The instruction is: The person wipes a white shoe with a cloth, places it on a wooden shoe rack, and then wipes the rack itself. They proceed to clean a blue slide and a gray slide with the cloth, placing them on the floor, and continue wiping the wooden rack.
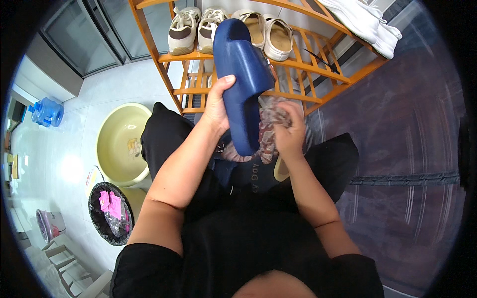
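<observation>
My left hand (218,102) grips a dark blue slide sandal (242,78) by its edge, thumb on the near face, and holds it up in front of a wooden shoe rack (305,67). At the sandal's right edge, my right hand (291,130) is closed on a crumpled, brownish patterned cloth (269,130). The cloth hangs down and part of it shows below the sandal's end. Motion blurs the right fingers. On the rack just beyond stand beige sneakers (184,31) and a pair of cream clogs (278,39).
A pale yellow basin (123,143) stands left of my knee, beside a lined trash bin (111,214) holding pink wrappers. White shoes (367,24) rest on the rack's upper right. A blue water bottle (48,111) lies farther left. A dark door panel (402,156) is at the right.
</observation>
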### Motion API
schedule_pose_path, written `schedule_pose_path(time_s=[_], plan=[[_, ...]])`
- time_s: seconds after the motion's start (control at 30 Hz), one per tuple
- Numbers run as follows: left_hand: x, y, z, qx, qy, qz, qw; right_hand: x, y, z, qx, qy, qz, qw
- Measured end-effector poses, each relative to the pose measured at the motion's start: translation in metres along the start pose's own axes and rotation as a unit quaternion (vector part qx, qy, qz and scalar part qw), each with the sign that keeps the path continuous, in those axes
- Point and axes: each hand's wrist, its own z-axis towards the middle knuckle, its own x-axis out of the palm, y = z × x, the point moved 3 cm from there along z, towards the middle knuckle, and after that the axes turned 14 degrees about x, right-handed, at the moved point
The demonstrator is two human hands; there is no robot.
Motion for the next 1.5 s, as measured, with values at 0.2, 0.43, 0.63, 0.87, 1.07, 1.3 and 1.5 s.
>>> schedule_pose_path(time_s=[0.2,0.43,0.63,0.87,1.07,1.3,1.5], plan=[[0.003,-0.009,0.005,-0.075,0.013,-0.163,0.984,-0.034,0.016,0.013,0.274,0.046,0.511,0.814],[0.010,0.000,-0.003,-0.085,0.010,-0.204,0.975,0.012,0.052,-0.012,-0.119,0.167,-0.161,0.965],[-0.001,0.007,-0.007,-0.101,0.026,-0.151,0.983,0.026,0.045,-0.002,-0.086,0.093,-0.202,0.971],[0.013,0.009,-0.014,-0.045,0.027,-0.006,0.999,0.046,0.020,0.021,0.012,-0.058,-0.094,0.994],[0.011,-0.003,-0.013,-0.038,0.050,-0.040,0.997,0.036,0.023,0.015,0.028,0.072,-0.091,0.993],[0.005,-0.013,-0.005,-0.032,0.030,-0.115,0.992,0.030,0.040,-0.004,-0.087,0.141,-0.048,0.985],[-0.001,-0.018,0.002,0.006,-0.006,-0.064,0.998,0.013,0.034,-0.030,-0.088,0.213,-0.057,0.971]])
